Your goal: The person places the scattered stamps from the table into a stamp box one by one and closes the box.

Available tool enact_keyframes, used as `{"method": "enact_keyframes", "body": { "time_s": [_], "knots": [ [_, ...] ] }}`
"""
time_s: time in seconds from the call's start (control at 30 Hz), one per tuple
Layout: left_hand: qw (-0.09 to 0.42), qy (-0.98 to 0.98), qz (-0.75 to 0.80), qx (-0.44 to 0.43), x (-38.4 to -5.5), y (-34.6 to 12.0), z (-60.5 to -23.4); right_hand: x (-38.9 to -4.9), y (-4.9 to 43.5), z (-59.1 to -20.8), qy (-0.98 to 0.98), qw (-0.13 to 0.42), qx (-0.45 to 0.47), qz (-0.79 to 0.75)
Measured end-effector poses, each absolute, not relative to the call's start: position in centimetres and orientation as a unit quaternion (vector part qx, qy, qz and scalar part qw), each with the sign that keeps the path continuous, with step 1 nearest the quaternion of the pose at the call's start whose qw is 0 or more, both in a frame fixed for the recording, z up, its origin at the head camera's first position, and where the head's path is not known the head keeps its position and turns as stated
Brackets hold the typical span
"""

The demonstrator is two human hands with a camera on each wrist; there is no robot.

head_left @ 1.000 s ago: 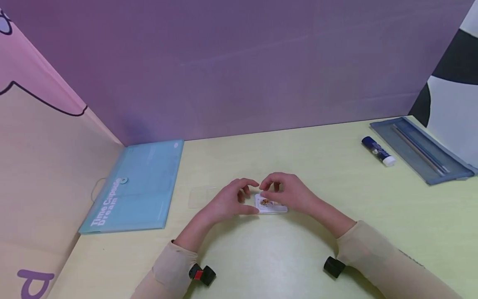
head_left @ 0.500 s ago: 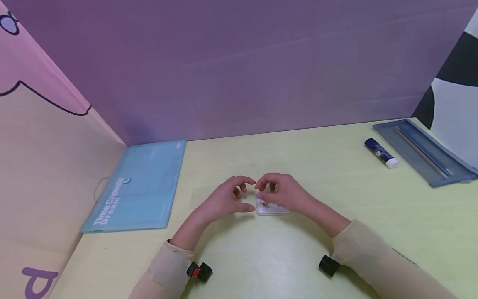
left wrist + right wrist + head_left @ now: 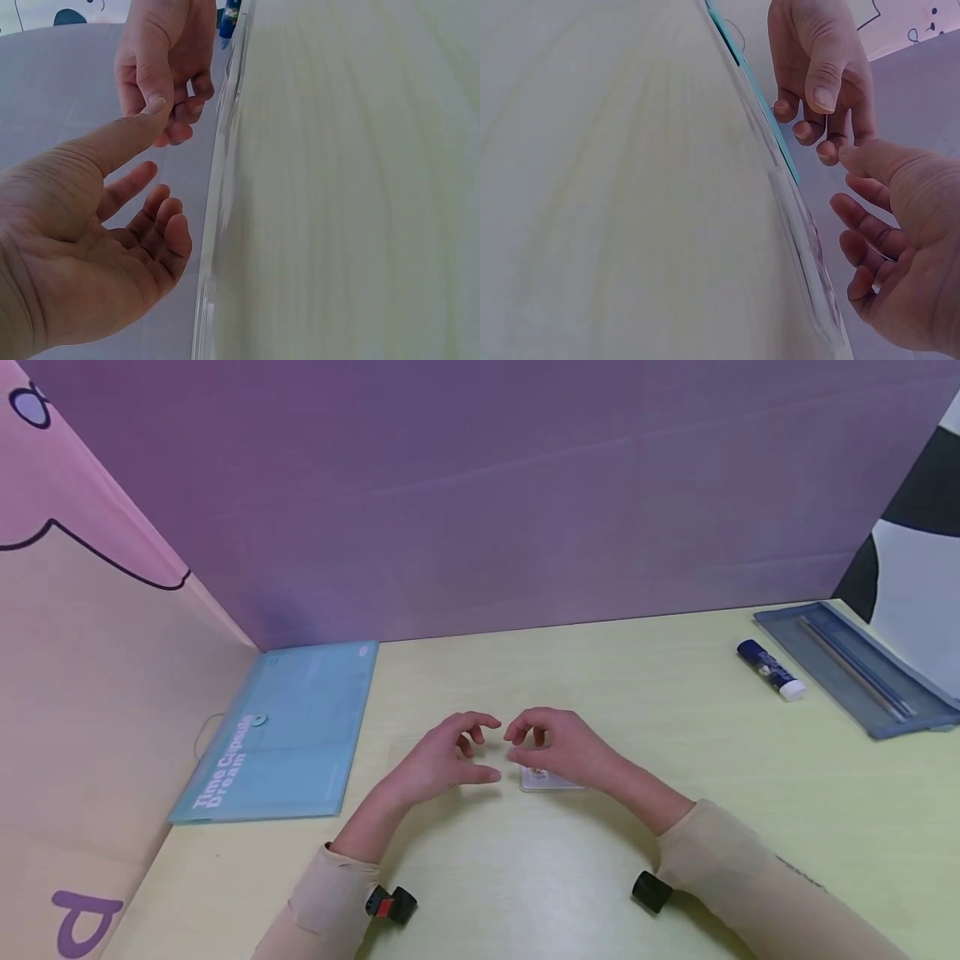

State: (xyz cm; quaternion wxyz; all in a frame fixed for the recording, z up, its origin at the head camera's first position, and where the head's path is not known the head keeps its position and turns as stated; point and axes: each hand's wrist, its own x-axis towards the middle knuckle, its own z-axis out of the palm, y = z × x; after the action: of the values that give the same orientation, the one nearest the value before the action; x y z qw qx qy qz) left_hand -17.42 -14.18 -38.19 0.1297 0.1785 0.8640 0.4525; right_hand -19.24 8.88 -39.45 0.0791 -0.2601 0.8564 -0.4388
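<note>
A small white card with a printed picture (image 3: 553, 783), seemingly in a clear case, lies flat on the table, partly hidden below my right hand (image 3: 562, 747). That hand hovers over it with loosely bent fingers and nothing between them. In the right wrist view the card's clear edge (image 3: 804, 259) shows beside the right hand. My left hand (image 3: 442, 764) is held just left of the card, thumb and fingers apart, holding nothing. The two hands face each other across a small gap. A faint clear sheet (image 3: 204, 319) lies on the table below the left hand.
A blue document folder (image 3: 300, 718) with a button lies at the left. A glue stick (image 3: 770, 670) and a blue-grey zip pouch (image 3: 855, 668) with slim rods inside lie at the right. A purple panel (image 3: 480, 502) rises along the table's back edge.
Both hands have drifted slightly left relative to the card, and the left hand has come away from its edge. The head view has shifted a little.
</note>
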Motion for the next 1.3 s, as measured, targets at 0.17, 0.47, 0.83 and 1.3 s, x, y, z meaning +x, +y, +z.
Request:
{"method": "enact_keyframes", "body": {
  "time_s": [0.17, 0.47, 0.83, 1.3],
  "knots": [
    [0.128, 0.862, 0.460, 0.171, -17.3, -14.9, -38.2, -19.2, 8.3, -39.3, 0.857, 0.089, -0.256, -0.438],
    [0.123, 0.862, 0.468, 0.151, -16.9, -16.4, -38.0, -19.3, 7.6, -39.2, 0.858, 0.085, -0.266, -0.430],
    [0.114, 0.865, 0.470, 0.134, -16.7, -18.7, -38.3, -19.4, 6.5, -39.2, 0.859, 0.077, -0.278, -0.424],
    [0.107, 0.866, 0.476, 0.108, -16.2, -21.6, -38.3, -19.6, 5.0, -39.4, 0.855, 0.091, -0.278, -0.429]
  ]
}}
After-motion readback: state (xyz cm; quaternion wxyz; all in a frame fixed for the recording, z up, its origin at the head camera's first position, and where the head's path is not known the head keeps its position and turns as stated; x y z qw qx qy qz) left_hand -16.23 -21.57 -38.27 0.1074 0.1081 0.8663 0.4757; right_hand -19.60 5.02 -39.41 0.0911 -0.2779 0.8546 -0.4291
